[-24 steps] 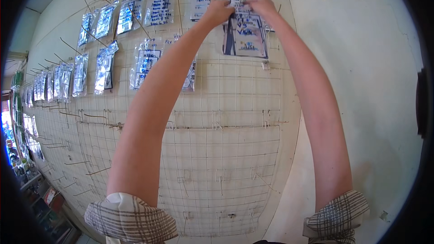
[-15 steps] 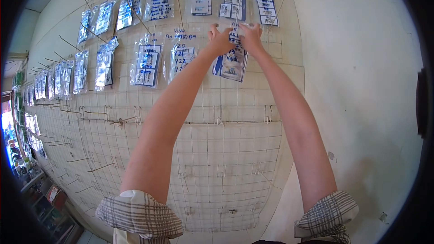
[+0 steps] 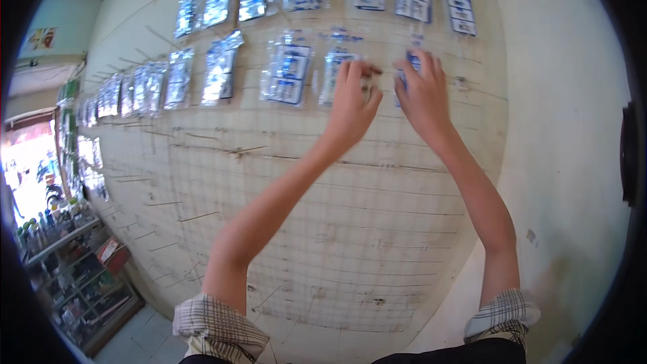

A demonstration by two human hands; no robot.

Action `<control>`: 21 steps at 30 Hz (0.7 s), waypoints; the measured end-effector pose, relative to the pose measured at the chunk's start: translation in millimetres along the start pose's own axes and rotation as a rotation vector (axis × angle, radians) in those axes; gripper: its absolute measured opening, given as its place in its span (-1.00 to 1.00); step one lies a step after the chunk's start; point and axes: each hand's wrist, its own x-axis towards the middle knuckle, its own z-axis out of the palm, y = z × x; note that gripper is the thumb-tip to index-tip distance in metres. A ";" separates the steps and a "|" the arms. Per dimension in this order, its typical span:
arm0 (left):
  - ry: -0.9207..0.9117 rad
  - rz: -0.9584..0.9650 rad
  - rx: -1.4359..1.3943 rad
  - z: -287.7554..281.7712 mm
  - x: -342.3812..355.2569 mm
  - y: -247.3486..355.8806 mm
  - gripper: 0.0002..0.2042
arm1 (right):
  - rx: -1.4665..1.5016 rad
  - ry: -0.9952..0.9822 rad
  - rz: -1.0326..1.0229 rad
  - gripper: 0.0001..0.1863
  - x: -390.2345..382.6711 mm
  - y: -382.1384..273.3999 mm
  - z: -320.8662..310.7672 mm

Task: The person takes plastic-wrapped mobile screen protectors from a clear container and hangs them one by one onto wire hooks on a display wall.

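A clear plastic packet [image 3: 409, 63] with a blue-edged card hangs on the wire grid at the right end of the lower row. Over its front lies my right hand [image 3: 428, 94], fingers stretched upward and apart, thumb along the packet's left edge; most of the packet is hidden behind it. To the left, my left hand [image 3: 350, 104] is raised with its fingers bent and a gap between thumb and fingertips, slightly blurred. Nothing shows in it. It partly covers the neighbouring packet [image 3: 330, 71], which has blue handwriting above.
Similar packets [image 3: 290, 74] hang in two rows on hooks, running off to the far left. Bare hooks jut from the wire grid [image 3: 337, 229] lower down. A plain wall [image 3: 552, 162] closes the right side. A glass cabinet [image 3: 87, 290] with bottles on top stands at lower left.
My left hand has come away from the rightmost lower packet and moved left. My right hand has shifted down across that packet. The view has turned left, showing more of the cabinet and doorway.
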 end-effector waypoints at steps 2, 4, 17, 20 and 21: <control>0.008 -0.158 -0.194 -49.0 -48.0 36.0 -0.83 | 0.202 -0.111 -0.009 -0.73 -22.3 -48.7 -51.2; -0.141 -0.226 -0.150 -108.7 -101.7 64.5 -0.87 | 0.391 -0.330 -0.013 -0.74 -54.2 -101.7 -99.1; 0.523 -1.728 0.532 -351.1 -567.5 278.4 -0.79 | 1.710 -1.686 -0.048 -0.82 -440.8 -484.3 -194.5; 0.725 -1.928 0.668 -351.8 -639.8 356.4 -0.81 | 1.666 -1.938 -0.237 -0.78 -495.0 -516.1 -220.9; 0.755 -1.974 0.724 -348.4 -669.2 380.5 -0.82 | 1.648 -2.022 -0.250 -0.77 -511.6 -527.7 -220.2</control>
